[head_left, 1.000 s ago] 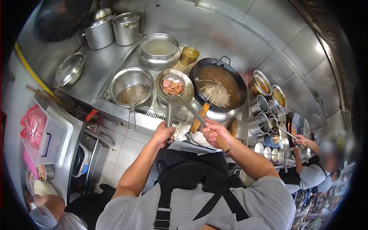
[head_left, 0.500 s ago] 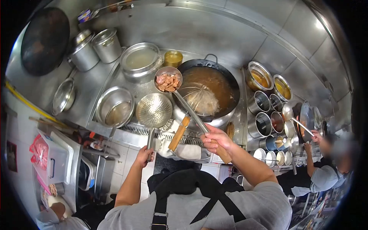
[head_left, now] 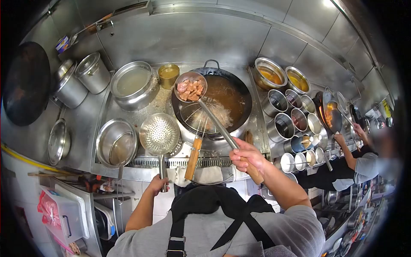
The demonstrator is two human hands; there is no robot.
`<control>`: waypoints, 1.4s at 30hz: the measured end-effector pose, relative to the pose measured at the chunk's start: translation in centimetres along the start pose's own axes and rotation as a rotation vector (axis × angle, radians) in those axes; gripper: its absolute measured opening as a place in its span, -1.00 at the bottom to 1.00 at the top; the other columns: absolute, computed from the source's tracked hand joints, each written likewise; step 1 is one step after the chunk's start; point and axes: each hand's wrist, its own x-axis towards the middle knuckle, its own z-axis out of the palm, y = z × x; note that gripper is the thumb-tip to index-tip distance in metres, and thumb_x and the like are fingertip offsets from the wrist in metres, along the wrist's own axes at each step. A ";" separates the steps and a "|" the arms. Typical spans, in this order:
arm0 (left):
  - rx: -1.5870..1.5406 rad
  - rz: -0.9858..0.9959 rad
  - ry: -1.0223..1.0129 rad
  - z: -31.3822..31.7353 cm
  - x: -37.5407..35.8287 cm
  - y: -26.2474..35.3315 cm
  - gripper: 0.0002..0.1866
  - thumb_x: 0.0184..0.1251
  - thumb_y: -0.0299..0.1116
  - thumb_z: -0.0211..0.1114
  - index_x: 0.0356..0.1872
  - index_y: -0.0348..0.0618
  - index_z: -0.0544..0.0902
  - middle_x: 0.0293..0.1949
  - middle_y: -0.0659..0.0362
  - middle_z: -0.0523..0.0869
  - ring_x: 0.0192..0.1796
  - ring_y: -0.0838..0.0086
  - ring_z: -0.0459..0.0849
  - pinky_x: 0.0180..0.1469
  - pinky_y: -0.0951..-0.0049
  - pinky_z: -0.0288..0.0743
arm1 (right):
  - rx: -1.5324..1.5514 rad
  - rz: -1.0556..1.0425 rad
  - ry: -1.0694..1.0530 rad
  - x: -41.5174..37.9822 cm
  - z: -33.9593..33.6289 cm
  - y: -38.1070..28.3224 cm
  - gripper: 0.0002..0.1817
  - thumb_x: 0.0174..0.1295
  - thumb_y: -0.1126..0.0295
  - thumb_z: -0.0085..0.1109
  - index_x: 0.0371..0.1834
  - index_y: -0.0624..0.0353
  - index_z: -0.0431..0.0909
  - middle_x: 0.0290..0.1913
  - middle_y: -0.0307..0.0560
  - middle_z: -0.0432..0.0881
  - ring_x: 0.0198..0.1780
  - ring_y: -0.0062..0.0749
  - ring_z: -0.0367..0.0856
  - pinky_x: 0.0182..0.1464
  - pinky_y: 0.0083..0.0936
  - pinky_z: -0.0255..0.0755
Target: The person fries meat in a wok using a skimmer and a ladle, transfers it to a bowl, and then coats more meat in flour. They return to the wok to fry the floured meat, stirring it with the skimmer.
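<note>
My right hand (head_left: 248, 157) is closed around the handle of a long ladle (head_left: 214, 120). Pieces of browned meat (head_left: 190, 90) fill the ladle's bowl, which is above the left rim of a big black wok (head_left: 244, 111). Brown liquid fills much of the wok, and a wire strainer (head_left: 199, 122) with a wooden handle (head_left: 194, 162) rests in it, pale stuff beside its mesh. In my left hand (head_left: 157, 185) is the handle of a perforated metal skimmer (head_left: 159, 132), its round bowl over the stove top left of the wok.
Left of the skimmer are a steel pot (head_left: 117, 145), a wide pot of cloudy liquid (head_left: 133, 81) and a yellowish container (head_left: 168, 75). Several seasoning pots (head_left: 284, 126) stand at right. Farther right, a co-worker (head_left: 364, 162) handles another wok (head_left: 332, 113). A folded cloth (head_left: 209, 174) lies at the stove's front edge.
The whole view has shifted, with the stove turned a little. My hands keep their holds on ladle and skimmer. The meat stays in the ladle. The co-worker's ladle has moved toward the other wok.
</note>
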 end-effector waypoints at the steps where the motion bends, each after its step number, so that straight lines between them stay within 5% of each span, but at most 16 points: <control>1: -0.010 -0.005 -0.005 -0.6 -0.1 -0.3 -0.71 0.33 -0.38 0.24 -0.04 -0.24 0.40 -0.37 0.06 0.59 -0.51 0.30 0.66 -0.49 0.26 0.63 | 0.027 -0.010 -0.006 0.4 0.0 0.3 -0.25 0.39 0.40 0.06 0.58 -0.09 -0.09 -0.42 -0.25 0.30 -0.66 -0.69 0.26 -0.66 -0.66 0.24; 14: -0.192 0.175 0.142 -7.1 -3.4 -3.8 -0.54 0.46 -0.22 0.18 0.30 -0.11 0.39 -0.11 0.07 0.65 -0.17 0.27 0.73 -0.25 0.28 0.64 | -0.206 -0.095 0.254 2.2 2.1 0.5 -0.27 0.36 0.45 0.05 0.56 -0.04 -0.04 -0.46 -0.22 0.36 -0.69 -0.62 0.29 -0.68 -0.60 0.27; 33: -0.132 0.213 0.284 -5.5 -4.7 -4.1 -0.62 0.51 -0.24 0.09 0.27 -0.05 0.41 -0.12 0.13 0.67 -0.21 0.38 0.73 -0.29 0.32 0.60 | -0.320 -0.057 0.403 1.2 -2.2 0.1 -0.27 0.37 0.51 -0.03 0.58 -0.02 -0.06 -0.47 -0.24 0.37 -0.67 -0.58 0.31 -0.59 -0.54 0.27; 35: -0.261 0.262 0.349 -6.5 -4.8 -3.8 -0.63 0.48 -0.31 0.10 0.25 -0.06 0.43 -0.17 0.13 0.64 -0.27 0.42 0.70 -0.33 0.42 0.60 | -0.816 -0.066 0.493 2.9 -5.8 1.1 -0.23 0.35 0.47 0.00 0.59 0.03 -0.12 -0.27 -0.02 0.57 -0.55 -0.35 0.54 -0.42 -0.38 0.50; 36: -0.313 0.271 0.386 -7.6 -4.3 -4.3 -0.66 0.47 -0.36 0.08 0.22 -0.04 0.45 -0.20 0.16 0.63 -0.35 0.47 0.67 -0.40 0.49 0.55 | -1.241 -0.132 0.538 3.7 -9.4 1.8 -0.17 0.32 0.40 0.04 0.60 0.02 -0.19 -0.06 0.35 0.64 -0.29 0.15 0.68 -0.09 -0.12 0.54; 39: -0.407 0.331 0.480 -11.8 -4.1 -5.9 -0.70 0.50 -0.34 0.04 0.19 0.00 0.46 -0.21 0.17 0.65 -0.40 0.50 0.66 -0.45 0.53 0.52 | -1.452 -0.128 0.747 4.3 -11.1 1.8 -0.12 0.28 0.37 0.07 0.60 -0.03 -0.22 0.00 0.54 0.57 -0.04 0.42 0.60 0.15 0.04 0.40; 42: -0.671 0.406 0.407 -14.3 -6.2 -5.4 -0.66 0.54 -0.09 0.05 0.17 0.02 0.47 -0.17 0.13 0.68 -0.42 0.48 0.68 -0.47 0.57 0.54 | -1.546 -0.080 0.852 2.6 -10.4 0.4 -0.13 0.29 0.36 0.05 0.60 -0.09 -0.24 -0.13 0.54 0.61 -0.12 0.42 0.61 0.02 0.11 0.44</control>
